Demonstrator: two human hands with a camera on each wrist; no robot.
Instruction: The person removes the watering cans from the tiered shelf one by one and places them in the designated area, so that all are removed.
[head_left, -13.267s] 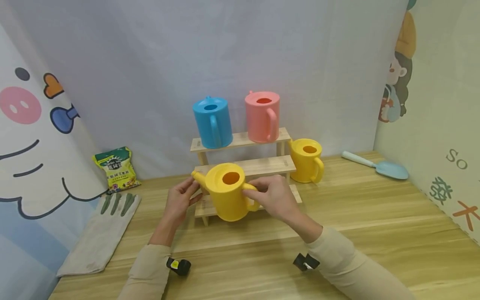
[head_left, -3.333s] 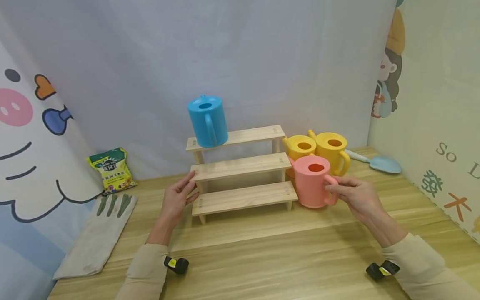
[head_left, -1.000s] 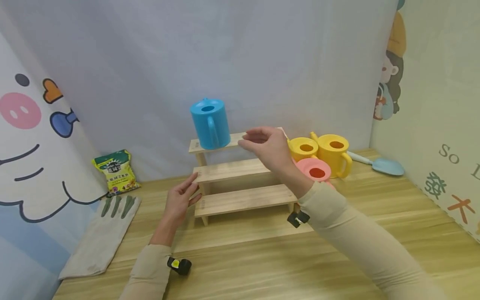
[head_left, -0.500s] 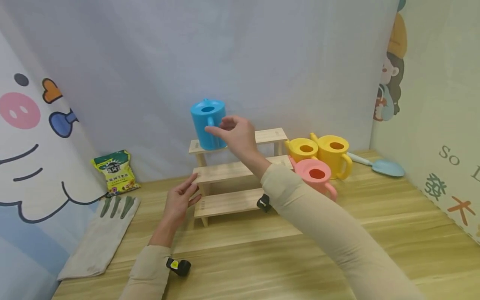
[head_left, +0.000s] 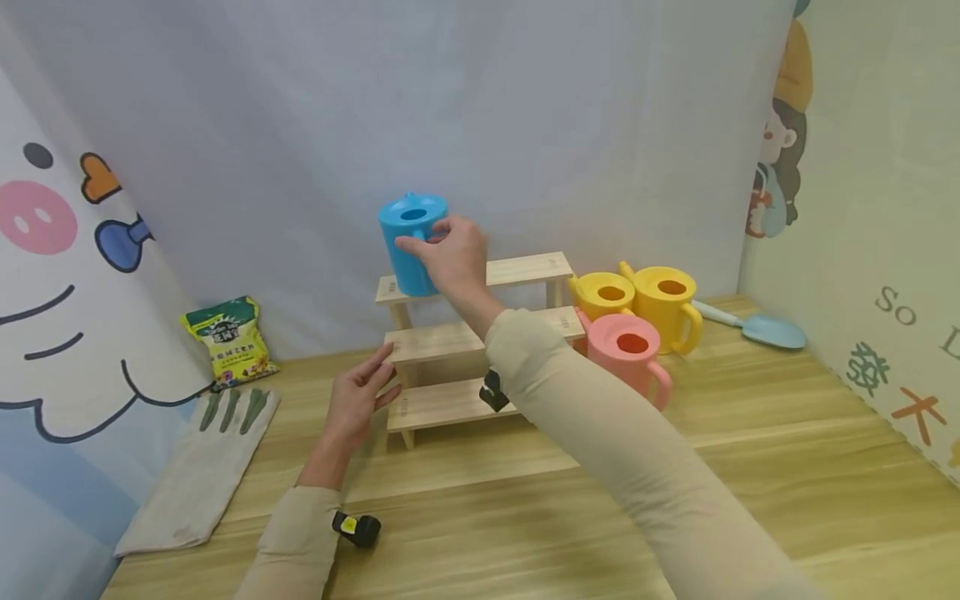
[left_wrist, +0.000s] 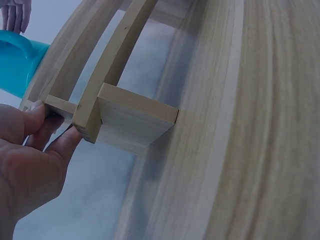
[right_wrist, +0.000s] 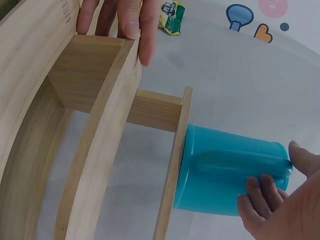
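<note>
A blue watering can [head_left: 408, 262] stands upright on the left end of the top step of a three-tier wooden shelf [head_left: 442, 337]. My right hand [head_left: 457, 254] is at its handle, thumb to one side and fingers to the other. In the left wrist view, a small gap shows between those fingers [left_wrist: 16, 17] and the handle. The right wrist view has the fingertips overlapping the can's side. My left hand [head_left: 356, 400] grips the shelf's left end, thumb and fingers around the wooden edge, plain in the left wrist view.
Right of the shelf, a pink watering can [head_left: 622, 350] stands before two yellow watering cans [head_left: 660, 308], [head_left: 603, 292]. A light-blue trowel [head_left: 772, 331] lies behind them. At left are a green-yellow packet [head_left: 228, 342] and a pale glove [head_left: 198, 475].
The pink can and a yellow can went from the shelf to the table at right. My right hand let go of the pink can and moved left to the blue one. My left hand stays put.
</note>
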